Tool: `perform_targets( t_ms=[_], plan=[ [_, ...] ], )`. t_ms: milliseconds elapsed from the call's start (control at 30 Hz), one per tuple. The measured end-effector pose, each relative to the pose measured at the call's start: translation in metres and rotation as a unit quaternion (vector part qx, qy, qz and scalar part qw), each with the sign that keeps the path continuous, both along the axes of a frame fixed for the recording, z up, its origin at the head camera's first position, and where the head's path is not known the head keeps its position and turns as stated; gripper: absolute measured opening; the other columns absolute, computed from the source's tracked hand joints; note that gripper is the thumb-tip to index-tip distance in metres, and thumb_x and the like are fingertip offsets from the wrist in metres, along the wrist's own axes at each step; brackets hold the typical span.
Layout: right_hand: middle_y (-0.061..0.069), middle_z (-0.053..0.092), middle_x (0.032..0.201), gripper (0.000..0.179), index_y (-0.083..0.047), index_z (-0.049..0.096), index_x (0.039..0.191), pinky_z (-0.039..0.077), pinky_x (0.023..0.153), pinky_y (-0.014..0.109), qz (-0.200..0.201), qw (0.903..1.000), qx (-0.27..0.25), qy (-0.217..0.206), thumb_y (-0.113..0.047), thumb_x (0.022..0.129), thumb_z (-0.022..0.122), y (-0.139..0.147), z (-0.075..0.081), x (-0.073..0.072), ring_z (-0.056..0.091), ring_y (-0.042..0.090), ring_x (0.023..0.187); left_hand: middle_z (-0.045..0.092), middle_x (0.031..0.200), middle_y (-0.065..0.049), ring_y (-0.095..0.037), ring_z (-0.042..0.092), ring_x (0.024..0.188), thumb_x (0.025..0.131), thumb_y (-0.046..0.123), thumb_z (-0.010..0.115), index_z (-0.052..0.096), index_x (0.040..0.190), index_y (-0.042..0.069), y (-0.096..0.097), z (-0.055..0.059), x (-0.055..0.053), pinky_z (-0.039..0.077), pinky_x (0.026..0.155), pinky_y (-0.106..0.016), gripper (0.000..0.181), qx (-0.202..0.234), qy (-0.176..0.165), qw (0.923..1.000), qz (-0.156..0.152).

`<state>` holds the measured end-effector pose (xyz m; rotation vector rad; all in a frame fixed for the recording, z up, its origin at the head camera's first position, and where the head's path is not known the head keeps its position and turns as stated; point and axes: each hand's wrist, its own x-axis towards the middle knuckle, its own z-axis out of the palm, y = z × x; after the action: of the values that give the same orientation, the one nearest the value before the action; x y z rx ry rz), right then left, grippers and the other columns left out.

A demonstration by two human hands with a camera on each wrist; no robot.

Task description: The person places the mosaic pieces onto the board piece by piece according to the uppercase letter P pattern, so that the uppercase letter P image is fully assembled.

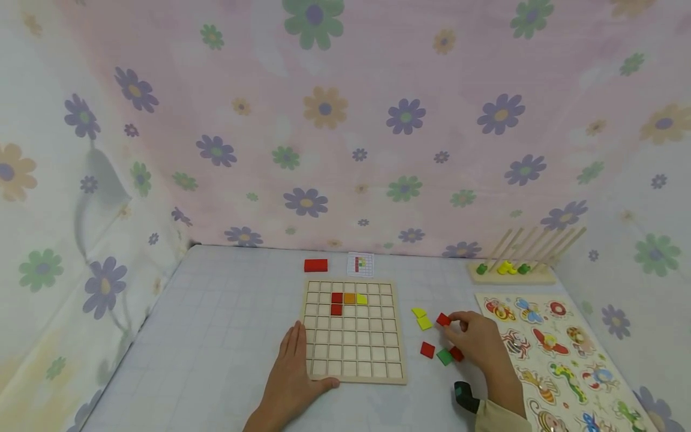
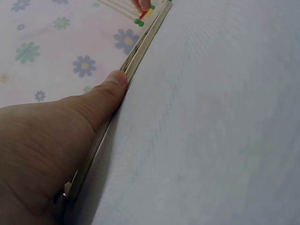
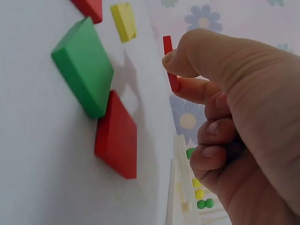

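A wooden grid board (image 1: 356, 379) lies on the table, with two red tiles (image 1: 336, 309), an orange tile (image 1: 349, 298) and a yellow tile (image 1: 361, 299) in its cells. My left hand (image 1: 291, 378) rests at the board's near left corner, straight fingers along the left side and thumb against the near edge. To the right of the board, my right hand (image 1: 477, 339) pinches a red square tile (image 3: 167, 44) between thumb and index finger, above the table. Below that hand lie a green tile (image 3: 84, 68), touching a red tile (image 3: 117, 140), and another red tile (image 1: 427, 350).
Two yellow pieces (image 1: 424, 323) lie right of the board. Behind it are a red block (image 1: 315, 265) and a printed pattern card (image 1: 360, 273). At the right stand a pegged wooden rack (image 1: 540, 278) and an insect picture puzzle (image 1: 540, 348). Flowered cloth walls surround the table.
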<state>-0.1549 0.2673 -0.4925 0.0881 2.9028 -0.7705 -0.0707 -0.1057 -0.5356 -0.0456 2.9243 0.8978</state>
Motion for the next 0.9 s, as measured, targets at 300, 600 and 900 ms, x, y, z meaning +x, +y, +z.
perform_targets(
  t_ms=[300, 600, 900],
  plan=[
    [0.004, 0.049, 0.078, 0.032, -0.009, 0.074, 0.115, 0.033, 0.055, 0.027, 0.015, 0.9994, -0.02, 0.023, -0.025, 0.087, 0.072, -0.019, 0.003, -0.003, 0.045, 0.018, 0.067, 0.019, 0.171, -0.017, -0.038, 0.02, 0.156, 0.064, 0.072, 0.084, 0.017, 0.162, 0.001, 0.0, 0.0, -0.001, 0.035, 0.121, -0.054, 0.138, -0.002, -0.002, 1.0, 0.003],
    [0.003, 0.05, 0.078, 0.028, -0.006, 0.076, 0.111, 0.034, 0.059, 0.027, 0.053, 0.9961, -0.044, 0.054, -0.018, 0.086, 0.075, -0.043, 0.006, -0.003, 0.044, 0.016, 0.072, 0.018, 0.171, -0.016, -0.038, 0.021, 0.156, 0.063, 0.075, 0.083, 0.018, 0.163, 0.002, 0.001, -0.003, -0.001, 0.035, 0.121, -0.055, 0.139, -0.003, -0.003, 1.0, 0.004],
    [0.0, 0.044, 0.072, 0.016, -0.011, 0.077, 0.101, 0.03, 0.055, 0.025, 0.099, 0.9898, -0.062, 0.082, -0.015, 0.086, 0.077, -0.07, 0.008, -0.002, 0.039, 0.012, 0.064, 0.019, 0.171, -0.016, -0.038, 0.021, 0.156, 0.064, 0.074, 0.083, 0.017, 0.163, 0.002, 0.001, -0.004, -0.001, 0.035, 0.121, -0.055, 0.139, -0.006, 0.0, 1.0, 0.0]
  ],
)
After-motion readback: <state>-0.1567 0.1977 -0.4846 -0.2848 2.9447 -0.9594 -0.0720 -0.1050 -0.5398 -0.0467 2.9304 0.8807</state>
